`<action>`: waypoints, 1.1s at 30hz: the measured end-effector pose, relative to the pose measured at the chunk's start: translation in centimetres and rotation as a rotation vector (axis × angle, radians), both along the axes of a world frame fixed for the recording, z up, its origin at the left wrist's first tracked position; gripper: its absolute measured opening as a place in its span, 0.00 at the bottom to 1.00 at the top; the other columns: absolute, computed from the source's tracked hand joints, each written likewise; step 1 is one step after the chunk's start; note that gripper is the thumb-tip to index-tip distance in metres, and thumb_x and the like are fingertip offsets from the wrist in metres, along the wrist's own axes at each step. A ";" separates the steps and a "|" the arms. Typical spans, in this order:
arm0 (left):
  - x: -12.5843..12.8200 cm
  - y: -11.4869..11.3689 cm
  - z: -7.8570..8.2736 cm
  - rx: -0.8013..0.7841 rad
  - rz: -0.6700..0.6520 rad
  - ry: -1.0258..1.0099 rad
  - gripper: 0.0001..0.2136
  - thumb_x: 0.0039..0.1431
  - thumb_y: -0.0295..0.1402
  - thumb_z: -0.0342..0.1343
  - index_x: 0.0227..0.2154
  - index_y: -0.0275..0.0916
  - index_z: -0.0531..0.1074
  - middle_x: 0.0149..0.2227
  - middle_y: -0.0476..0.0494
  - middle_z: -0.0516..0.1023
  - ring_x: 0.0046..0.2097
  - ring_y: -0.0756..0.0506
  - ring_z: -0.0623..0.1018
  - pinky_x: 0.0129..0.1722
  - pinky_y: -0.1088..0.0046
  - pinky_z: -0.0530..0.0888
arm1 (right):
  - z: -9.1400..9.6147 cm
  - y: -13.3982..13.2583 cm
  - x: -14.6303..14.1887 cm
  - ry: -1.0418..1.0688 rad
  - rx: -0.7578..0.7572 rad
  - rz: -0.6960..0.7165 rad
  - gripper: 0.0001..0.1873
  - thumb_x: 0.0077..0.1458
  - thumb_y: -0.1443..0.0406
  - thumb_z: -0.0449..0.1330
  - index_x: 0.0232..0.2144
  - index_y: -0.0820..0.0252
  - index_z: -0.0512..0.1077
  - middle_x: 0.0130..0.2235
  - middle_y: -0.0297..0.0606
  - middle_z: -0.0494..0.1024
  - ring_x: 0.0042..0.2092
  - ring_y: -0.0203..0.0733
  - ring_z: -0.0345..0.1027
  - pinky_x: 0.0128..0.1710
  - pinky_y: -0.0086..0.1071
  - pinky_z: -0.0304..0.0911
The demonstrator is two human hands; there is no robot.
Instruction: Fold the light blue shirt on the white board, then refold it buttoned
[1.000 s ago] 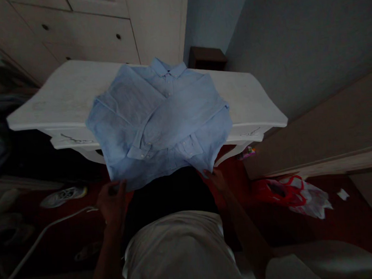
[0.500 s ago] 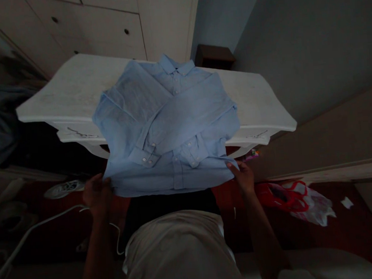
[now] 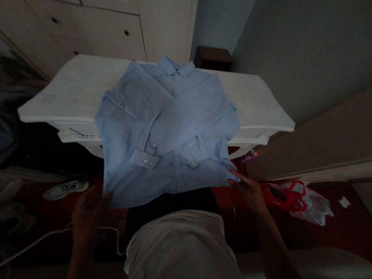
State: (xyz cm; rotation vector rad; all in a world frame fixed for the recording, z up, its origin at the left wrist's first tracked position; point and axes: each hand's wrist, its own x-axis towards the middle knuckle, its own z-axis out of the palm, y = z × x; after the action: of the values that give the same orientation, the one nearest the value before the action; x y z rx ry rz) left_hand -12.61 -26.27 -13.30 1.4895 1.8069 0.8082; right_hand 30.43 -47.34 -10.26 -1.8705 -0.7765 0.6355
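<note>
A light blue long-sleeved button-up shirt point(image 3: 184, 114) lies front side up, its collar pointing away from me and both sleeves folded across the front. Its hem hangs past the near edge of the white table point(image 3: 74, 83). My left hand point(image 3: 87, 212) is at the left hem corner, thumb and fingers apart, the fingertips close to or touching the cloth. At the right hem corner is my right hand point(image 3: 248, 190), fingers spread and the tips at the fabric's edge.
Beyond the table stands a white cabinet with drawers point(image 3: 98, 26). A small brown box-like piece point(image 3: 214, 57) sits behind it on the right. On the red floor are a shoe point(image 3: 65, 189), a white cable point(image 3: 37, 243) and a red and clear plastic bag point(image 3: 300, 201).
Both hands have loosened from the hem corners, their fingers opening. My left hand has shifted left and down, and the left part of the hem hangs lower. The sleeves have stayed folded.
</note>
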 end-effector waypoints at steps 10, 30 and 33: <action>1.6 -1.0 1.1 0.099 -0.391 -0.069 0.29 0.63 0.46 0.48 0.65 0.42 0.57 0.66 0.40 0.59 0.65 0.38 0.61 0.63 0.57 0.62 | 2.5 2.0 -0.5 -0.217 0.005 0.346 0.20 0.54 0.64 0.59 0.50 0.50 0.76 0.50 0.38 0.79 0.51 0.49 0.74 0.51 0.42 0.69; 1.0 4.7 1.0 0.911 -0.713 0.349 0.09 0.58 0.29 0.55 0.38 0.43 0.79 0.39 0.41 0.76 0.41 0.42 0.75 0.38 0.64 0.74 | 2.9 6.3 4.8 -0.976 0.385 0.476 0.08 0.57 0.68 0.57 0.36 0.52 0.75 0.47 0.41 0.71 0.49 0.49 0.67 0.46 0.45 0.66; 2.3 5.6 2.5 0.910 -0.780 0.395 0.06 0.56 0.31 0.57 0.34 0.43 0.80 0.51 0.40 0.73 0.53 0.37 0.72 0.47 0.56 0.73 | 3.3 7.1 4.2 -0.946 0.371 0.530 0.07 0.57 0.68 0.57 0.35 0.53 0.74 0.53 0.42 0.69 0.52 0.51 0.66 0.48 0.47 0.65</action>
State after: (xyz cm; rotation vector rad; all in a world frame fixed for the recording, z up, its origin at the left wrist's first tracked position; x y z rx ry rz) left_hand -10.32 -20.70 -10.77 2.8348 0.8709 0.9959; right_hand 34.63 -40.29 -6.95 -1.5586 -1.8911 -0.1524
